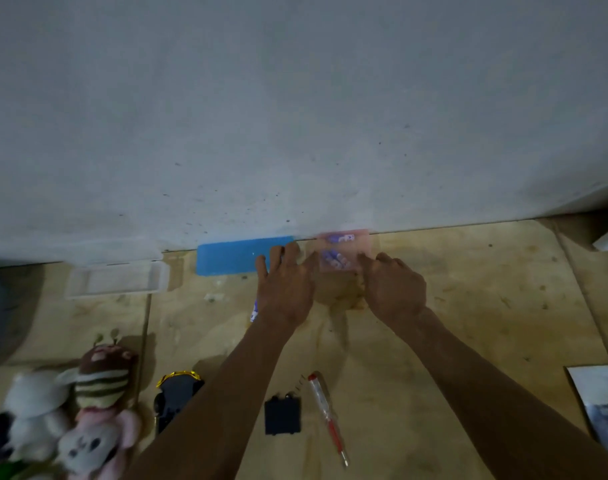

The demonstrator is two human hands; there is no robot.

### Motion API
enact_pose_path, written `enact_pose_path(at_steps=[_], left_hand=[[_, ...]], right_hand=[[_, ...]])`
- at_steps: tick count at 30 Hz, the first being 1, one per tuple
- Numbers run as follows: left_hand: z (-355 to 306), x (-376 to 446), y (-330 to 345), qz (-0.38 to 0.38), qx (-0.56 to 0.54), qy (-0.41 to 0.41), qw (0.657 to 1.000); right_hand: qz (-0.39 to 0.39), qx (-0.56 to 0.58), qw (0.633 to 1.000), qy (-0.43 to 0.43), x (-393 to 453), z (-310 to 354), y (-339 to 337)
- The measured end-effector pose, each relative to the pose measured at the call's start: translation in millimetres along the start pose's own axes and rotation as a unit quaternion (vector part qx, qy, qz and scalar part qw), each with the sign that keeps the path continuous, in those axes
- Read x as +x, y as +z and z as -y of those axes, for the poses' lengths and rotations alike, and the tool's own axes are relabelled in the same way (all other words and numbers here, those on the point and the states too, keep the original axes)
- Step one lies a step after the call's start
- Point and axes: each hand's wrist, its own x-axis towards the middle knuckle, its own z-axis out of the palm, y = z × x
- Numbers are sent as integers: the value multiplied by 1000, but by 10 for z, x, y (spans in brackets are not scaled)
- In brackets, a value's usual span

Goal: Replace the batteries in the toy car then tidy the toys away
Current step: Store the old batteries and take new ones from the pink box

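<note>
A small pink see-through box (pixel 344 251) with purple batteries inside stands on the floor against the wall. My left hand (pixel 285 289) and my right hand (pixel 394 289) both reach to it, fingers at its left and right sides; the blur hides whether they grip it. A purple battery (pixel 254 311) lies under my left wrist. The black toy car (pixel 176 400) with a yellow front lies near my left forearm. Its black battery cover (pixel 282 415) and a red-handled screwdriver (pixel 327 417) lie between my arms.
A blue lid (pixel 233 259) lies left of the pink box. A clear plastic container (pixel 119 280) sits further left by the wall. Several plush toys (pixel 88 410) are piled at the lower left. Printed paper (pixel 600 407) lies at the right edge.
</note>
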Motion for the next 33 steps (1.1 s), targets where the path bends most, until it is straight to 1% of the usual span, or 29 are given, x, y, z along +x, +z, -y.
enact_pose_path(at_steps=[2, 3, 5, 7, 8, 9, 10, 13, 16, 19, 20, 22, 25, 27, 29, 31, 33], left_hand=[[199, -163, -25, -19, -22, -7, 1000], [314, -260, -36, -39, -43, -12, 998], [585, -495, -43, -81, -86, -28, 993], [875, -793, -26, -112, -130, -62, 983], [1009, -963, -28, -127, -143, -78, 978], [1132, -1144, -28, -139, -155, -97, 973], [1241, -1336, -14, -147, -168, -114, 968], [1456, -1856, 83, -129, -187, -157, 961], [1548, -2195, 251, -90, -208, -185, 956], [1618, -2380, 433, -55, -214, -175, 959], [1640, -2423, 488, -51, -214, -168, 961], [1669, -2464, 561, -43, -228, -173, 957], [1679, -2456, 599, -29, -265, -162, 950], [1657, -2462, 609, -26, -303, -154, 940], [1613, -2476, 616, -29, -338, -161, 927], [1587, -2490, 641, -41, -356, -163, 919], [1580, -2489, 677, -50, -366, -165, 915]], right_hand=[[0, 8, 1000, 14, -52, 64, -26], [-13, 20, 1000, 19, -84, 110, -31], [-61, 82, 995, 22, -181, 254, -21], [-134, 157, 978, -9, -331, 490, 68], [-174, 176, 968, -32, -413, 635, 140], [-196, 184, 962, -55, -494, 802, 210], [-197, 189, 959, -78, -568, 966, 284], [-169, 173, 960, -142, -674, 1383, 528], [-137, 97, 970, -179, -664, 1615, 756], [-109, 55, 971, -205, -541, 1665, 919], [-112, 49, 968, -221, -503, 1649, 963], [-145, 43, 954, -257, -420, 1602, 1053], [-199, 43, 940, -274, -336, 1603, 1105], [-209, 36, 938, -274, -348, 1638, 1112], [-221, 26, 941, -254, -381, 1645, 1119], [-234, 16, 942, -239, -402, 1646, 1107], [-254, -7, 936, -242, -404, 1651, 1103]])
